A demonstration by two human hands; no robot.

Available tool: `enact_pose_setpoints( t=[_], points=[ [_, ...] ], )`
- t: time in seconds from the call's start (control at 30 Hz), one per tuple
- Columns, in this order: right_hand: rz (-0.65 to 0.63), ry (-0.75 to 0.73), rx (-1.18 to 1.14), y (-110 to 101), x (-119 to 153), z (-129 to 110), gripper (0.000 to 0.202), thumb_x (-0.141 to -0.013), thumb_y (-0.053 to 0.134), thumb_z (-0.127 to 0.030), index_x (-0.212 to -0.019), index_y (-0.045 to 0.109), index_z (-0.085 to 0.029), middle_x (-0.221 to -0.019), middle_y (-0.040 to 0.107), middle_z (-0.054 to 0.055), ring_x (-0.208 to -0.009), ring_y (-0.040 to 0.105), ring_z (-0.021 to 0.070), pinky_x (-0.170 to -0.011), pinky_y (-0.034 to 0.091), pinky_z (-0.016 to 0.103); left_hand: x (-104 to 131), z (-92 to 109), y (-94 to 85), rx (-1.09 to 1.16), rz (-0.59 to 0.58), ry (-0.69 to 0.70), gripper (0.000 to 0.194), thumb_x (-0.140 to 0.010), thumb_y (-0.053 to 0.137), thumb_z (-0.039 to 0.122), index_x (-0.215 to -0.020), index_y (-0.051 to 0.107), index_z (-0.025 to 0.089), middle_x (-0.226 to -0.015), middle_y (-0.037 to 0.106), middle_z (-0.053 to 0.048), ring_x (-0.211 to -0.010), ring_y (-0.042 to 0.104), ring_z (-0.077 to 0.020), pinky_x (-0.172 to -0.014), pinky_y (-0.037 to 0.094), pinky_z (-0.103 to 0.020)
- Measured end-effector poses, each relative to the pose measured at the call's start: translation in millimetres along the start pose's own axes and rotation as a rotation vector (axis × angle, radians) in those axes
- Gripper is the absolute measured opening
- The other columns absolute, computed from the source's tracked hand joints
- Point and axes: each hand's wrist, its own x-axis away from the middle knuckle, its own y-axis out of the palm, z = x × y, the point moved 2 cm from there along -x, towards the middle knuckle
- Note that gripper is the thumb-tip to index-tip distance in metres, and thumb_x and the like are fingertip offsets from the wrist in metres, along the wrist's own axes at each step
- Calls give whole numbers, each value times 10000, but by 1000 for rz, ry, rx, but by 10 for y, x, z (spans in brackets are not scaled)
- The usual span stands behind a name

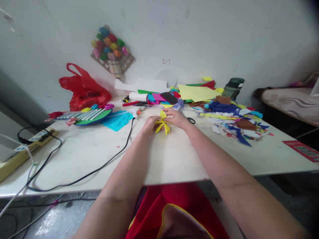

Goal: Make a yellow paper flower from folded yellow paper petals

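Note:
Between my two hands, over the middle of the white table, is a yellow paper flower with pointed petals spread outward. My left hand has its fingers closed on the flower's left side. From the right, my right hand pinches its upper petals between thumb and fingers. Parts of the fingertips are hidden by the petals. A glue gun with a black cord lies just behind my left hand. Scissors with black handles rest to the right of my right hand.
Blue paper and a decorated round craft piece lie left, before a red plastic bag. Colored scraps heap at right, near a green bottle. A phone lies behind. A power strip and trailing cord occupy the left edge.

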Motion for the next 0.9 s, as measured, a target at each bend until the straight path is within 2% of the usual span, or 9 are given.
enact_pose_setpoints(
  t=[0.27, 0.43, 0.6, 0.73, 0.9],
  points=[
    [-31, -51, 5, 50, -4, 29, 118, -626, 693, -228, -573, 594, -193, -1109, 619, 65, -1063, 570, 203, -990, 378, 391, -13, -24, -37, -68, -39, -22, 117, -636, 597, 176, -735, 573, 118, -524, 557, -24, -471, 586, -156, -487, 481, -256],
    [-53, -52, 157, 38, -13, 32, 104, -630, 677, -180, -569, 596, -200, -1125, 632, 60, -1065, 578, 225, -965, 404, 413, 46, 3, -7, -60, -62, 15, 59, -670, 591, 155, -680, 542, 125, -557, 558, -20, -486, 579, -137, -539, 508, -276],
    [-100, -94, 303, 18, -27, 2, 85, -646, 664, -149, -589, 631, -202, -1106, 647, 53, -1047, 585, 233, -935, 426, 403, 102, 51, 71, -93, -25, 36, 84, -699, 584, 128, -632, 534, 130, -545, 555, -20, -478, 567, -135, -541, 504, -288],
    [-118, -169, 429, 48, -23, -91, 95, -674, 626, -106, -686, 665, -191, -1104, 640, 64, -1008, 581, 225, -920, 421, 390, 83, 43, 69, -102, 2, 28, 109, -686, 542, 83, -594, 529, 140, -537, 556, -19, -484, 561, -132, -543, 500, -278],
    [-121, -305, 642, 111, 26, -298, 159, -733, 554, -70, -742, 670, -180, -1219, 587, 96, -1102, 503, 272, -947, 363, 448, 20, 4, 1, -49, 24, 31, 154, -636, 510, 9, -554, 486, 138, -525, 531, -6, -475, 542, -115, -525, 480, -253]
  ],
)
